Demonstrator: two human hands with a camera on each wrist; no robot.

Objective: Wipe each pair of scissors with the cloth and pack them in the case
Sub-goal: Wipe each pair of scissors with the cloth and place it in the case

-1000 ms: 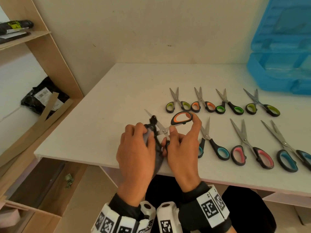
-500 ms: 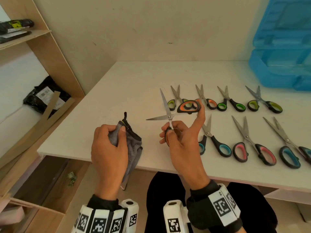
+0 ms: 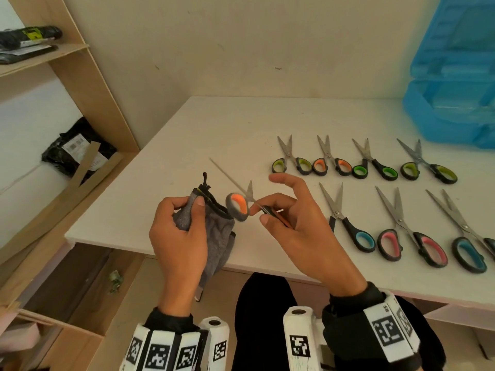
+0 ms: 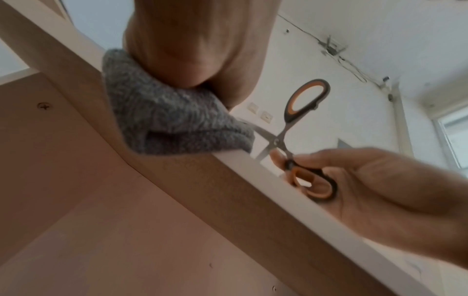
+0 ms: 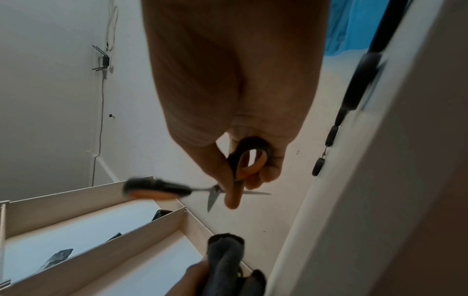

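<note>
Wiping step: right hand (image 3: 300,226) pinches the open orange scissors (image 3: 238,207), left hand (image 3: 182,234) grips the cloth (image 3: 214,231); next, rub the blades

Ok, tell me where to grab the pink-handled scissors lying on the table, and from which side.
Grip the pink-handled scissors by the handle loops, coming from the near table edge. The loops face the person, and the slightly open blades point away toward the wall.

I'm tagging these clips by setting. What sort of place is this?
Probably a plain indoor workroom or storage corner: a bare white table against a painted wall, raw plywood shelving holding wrapped black parcels, and a blue plastic case.
</note>
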